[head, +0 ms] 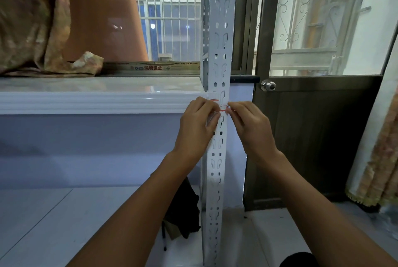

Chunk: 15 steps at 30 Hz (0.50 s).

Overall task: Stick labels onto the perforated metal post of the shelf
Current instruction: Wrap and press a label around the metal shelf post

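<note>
Label (223,107), white with red edging, sits mid-frame across the perforated post (219,62), pinched at its ends by left hand (197,125) and right hand (251,125). Uneven pressing could leave it crooked or creased over the holes. Its writing is illegible; the window-frame sticker (150,67), left of centre, shows mirrored Chinese characters.

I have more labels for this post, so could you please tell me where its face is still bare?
The post is bare below both hands down to the floor, and above the red-edged label up past the windowsill. It is crowded only where the left hand and right hand pinch that label.
</note>
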### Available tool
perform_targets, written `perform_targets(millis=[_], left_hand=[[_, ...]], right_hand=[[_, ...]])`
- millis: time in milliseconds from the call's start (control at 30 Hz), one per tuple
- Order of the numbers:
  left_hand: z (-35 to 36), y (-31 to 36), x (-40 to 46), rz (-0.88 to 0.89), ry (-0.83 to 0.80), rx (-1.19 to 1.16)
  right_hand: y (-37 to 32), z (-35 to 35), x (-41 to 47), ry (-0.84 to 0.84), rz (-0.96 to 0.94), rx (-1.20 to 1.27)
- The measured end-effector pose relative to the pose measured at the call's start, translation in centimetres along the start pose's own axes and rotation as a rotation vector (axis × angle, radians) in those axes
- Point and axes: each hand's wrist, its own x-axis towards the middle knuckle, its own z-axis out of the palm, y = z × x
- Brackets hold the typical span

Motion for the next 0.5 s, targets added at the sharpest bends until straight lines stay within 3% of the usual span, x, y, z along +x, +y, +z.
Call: perform_targets(millis=[500], left_hand=[[0.0, 0.2, -0.1, -0.012, -0.009, 0.012]], right_hand=[[-2.9, 0.6, 1.5, -0.026, 0.233, -0.143]])
